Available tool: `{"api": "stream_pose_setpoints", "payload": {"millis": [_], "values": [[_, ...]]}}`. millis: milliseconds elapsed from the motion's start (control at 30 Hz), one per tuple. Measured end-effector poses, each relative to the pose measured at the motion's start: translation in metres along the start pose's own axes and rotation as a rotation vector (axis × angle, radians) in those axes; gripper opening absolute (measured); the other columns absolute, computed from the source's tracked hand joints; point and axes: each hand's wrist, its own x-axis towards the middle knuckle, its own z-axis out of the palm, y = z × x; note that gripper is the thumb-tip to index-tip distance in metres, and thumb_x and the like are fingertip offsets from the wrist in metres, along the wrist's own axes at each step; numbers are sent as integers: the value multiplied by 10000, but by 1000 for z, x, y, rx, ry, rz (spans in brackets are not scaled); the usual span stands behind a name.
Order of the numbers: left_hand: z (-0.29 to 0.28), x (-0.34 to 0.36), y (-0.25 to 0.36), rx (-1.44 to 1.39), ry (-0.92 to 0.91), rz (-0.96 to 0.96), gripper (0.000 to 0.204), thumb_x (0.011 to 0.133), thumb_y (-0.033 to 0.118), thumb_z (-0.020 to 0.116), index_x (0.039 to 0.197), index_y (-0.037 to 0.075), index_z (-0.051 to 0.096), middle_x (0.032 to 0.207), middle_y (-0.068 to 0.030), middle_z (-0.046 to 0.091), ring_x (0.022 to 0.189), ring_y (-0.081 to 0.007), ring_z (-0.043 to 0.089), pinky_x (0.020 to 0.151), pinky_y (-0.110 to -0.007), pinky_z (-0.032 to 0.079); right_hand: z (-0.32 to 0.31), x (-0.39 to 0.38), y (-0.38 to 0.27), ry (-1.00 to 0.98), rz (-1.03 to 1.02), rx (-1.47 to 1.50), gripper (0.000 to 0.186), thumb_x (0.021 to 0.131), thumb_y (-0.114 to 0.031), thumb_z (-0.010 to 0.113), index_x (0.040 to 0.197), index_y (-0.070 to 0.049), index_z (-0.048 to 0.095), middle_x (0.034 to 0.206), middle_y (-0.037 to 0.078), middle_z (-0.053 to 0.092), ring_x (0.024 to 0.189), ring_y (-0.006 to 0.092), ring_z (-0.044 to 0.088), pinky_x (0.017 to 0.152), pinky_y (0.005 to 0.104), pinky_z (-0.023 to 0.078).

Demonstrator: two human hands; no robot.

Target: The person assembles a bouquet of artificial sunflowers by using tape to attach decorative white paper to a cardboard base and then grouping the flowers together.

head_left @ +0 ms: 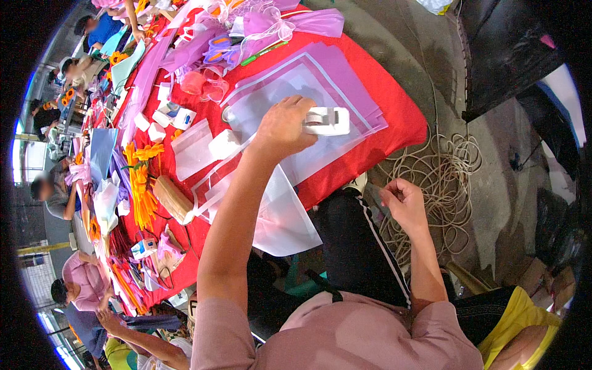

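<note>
Left hand (280, 126) fingers wrapped over white plastic tape dispenser (327, 121), held just above translucent purple-edged wrapping sheets (345, 68) on red-clothed counter (401, 117). Right hand (404, 203) fingers pinched together — apparently on clear tape end (hard to see). Judgement: keep dispenser steady, pull strip taut — cut cleanly. Dispenser body juts right of left fingers.

One white tape dispenser (327, 121), one coil of pale cord (441, 185), two scissors (217, 49), one green pen (264, 53).

Bright, even daylight, soft shadows; heavy fisheye bending and black vignette at edges.
</note>
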Motion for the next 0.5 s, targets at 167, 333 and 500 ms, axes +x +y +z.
{"api": "stream_pose_setpoints", "payload": {"millis": [167, 333, 500], "values": [[2, -13, 46, 78, 30, -247, 469, 624, 309, 733, 970, 29, 584, 966, -190, 600, 924, -368, 590, 804, -453, 485, 2, -1, -6, -30, 27, -19, 70, 800, -39, 649, 755, -7, 606, 613, -2, 566, 559, 57, 504, 509, 224, 389], [34, -28, 67, 98, 170, -341, 563, 648, 419, 725, 895, -63, 573, 848, -243, 611, 782, -400, 624, 718, -452, 517, 1, -4, -7, -7, -4, -33, 68, 800, -32, 648, 756, -7, 603, 623, -2, 571, 564, 61, 515, 522, 220, 400], [52, -31, 76, 66, 89, -597, 662, 678, 517, 706, 890, -97, 580, 852, -262, 624, 819, -395, 638, 751, -449, 515, -4, -7, -8, -23, -56, -55, 60, 831, -44, 634, 793, -12, 601, 650, -8, 584, 597, 54, 542, 550, 207, 411]]}}
